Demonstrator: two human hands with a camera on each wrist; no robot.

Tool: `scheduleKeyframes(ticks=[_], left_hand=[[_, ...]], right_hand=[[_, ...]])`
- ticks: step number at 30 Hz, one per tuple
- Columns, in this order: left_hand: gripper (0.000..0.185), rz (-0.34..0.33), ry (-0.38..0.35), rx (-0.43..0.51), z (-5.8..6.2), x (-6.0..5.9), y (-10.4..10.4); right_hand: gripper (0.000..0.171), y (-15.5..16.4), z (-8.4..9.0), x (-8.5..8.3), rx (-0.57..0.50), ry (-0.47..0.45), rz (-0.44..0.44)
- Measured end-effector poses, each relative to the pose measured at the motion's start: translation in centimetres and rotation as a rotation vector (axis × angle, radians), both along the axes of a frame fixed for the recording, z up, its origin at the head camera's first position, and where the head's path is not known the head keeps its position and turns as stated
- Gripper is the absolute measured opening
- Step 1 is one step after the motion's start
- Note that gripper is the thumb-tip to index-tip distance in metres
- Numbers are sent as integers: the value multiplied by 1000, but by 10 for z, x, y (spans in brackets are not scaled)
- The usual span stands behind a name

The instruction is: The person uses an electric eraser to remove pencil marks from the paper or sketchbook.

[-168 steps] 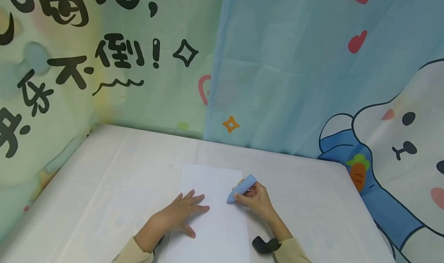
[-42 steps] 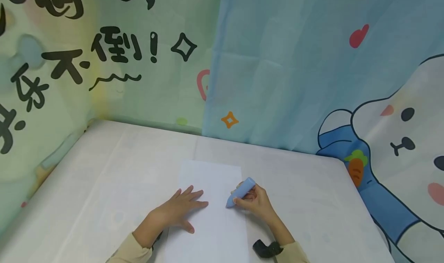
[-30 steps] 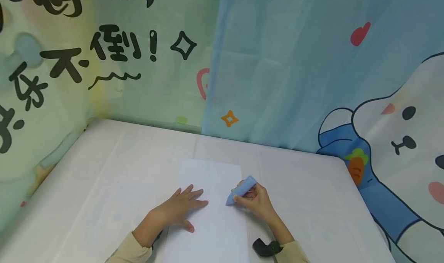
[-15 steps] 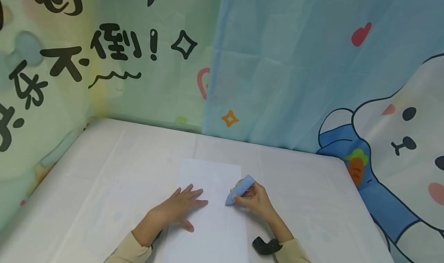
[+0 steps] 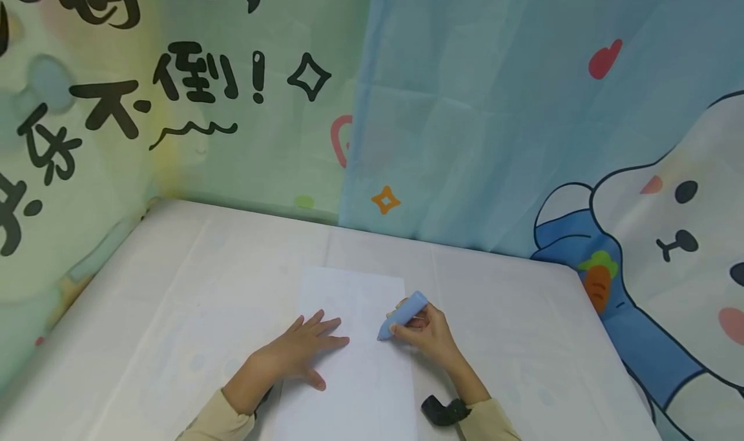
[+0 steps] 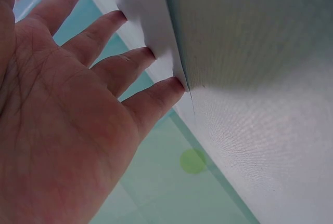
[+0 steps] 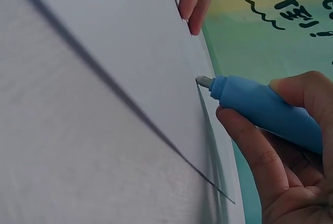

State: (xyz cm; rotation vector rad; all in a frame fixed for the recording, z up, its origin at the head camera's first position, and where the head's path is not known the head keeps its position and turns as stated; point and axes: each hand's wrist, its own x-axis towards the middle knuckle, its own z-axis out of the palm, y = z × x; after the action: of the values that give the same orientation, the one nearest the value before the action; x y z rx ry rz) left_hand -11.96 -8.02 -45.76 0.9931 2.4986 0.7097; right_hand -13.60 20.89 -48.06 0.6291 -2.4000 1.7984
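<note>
A printed fabric backdrop in pale green and blue, with black characters, red hearts and a cartoon rabbit, hangs behind and to both sides of the work area. Below it spreads the white cloth-covered tabletop, creased in long faint lines. Near the front edge, roughly in the middle, a white rectangular sheet of paper lies flat on the tabletop with its long side running away from the person.

The left hand lies palm down on the left part of the paper, fingers straight and spread, so its grip is open and only presses the sheet; the left wrist view shows the fingertips touching the paper's surface. The right hand rests at the paper's right edge, its grip closed around a thick light-blue marker with a tapered end, thumb and fingers curled round the barrel. The marker tilts, back end raised away from the person. In the right wrist view its small grey tip meets the paper.

A black wrist strap sits on the right forearm beside a beige sleeve.
</note>
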Motion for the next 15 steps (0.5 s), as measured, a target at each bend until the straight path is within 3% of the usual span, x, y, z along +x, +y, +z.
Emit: scheduleKeyframes(ticks=[15], left_hand=[[78, -4, 0, -4, 6, 3, 1]], right_hand=[[33, 2, 0, 6, 16, 16, 12]])
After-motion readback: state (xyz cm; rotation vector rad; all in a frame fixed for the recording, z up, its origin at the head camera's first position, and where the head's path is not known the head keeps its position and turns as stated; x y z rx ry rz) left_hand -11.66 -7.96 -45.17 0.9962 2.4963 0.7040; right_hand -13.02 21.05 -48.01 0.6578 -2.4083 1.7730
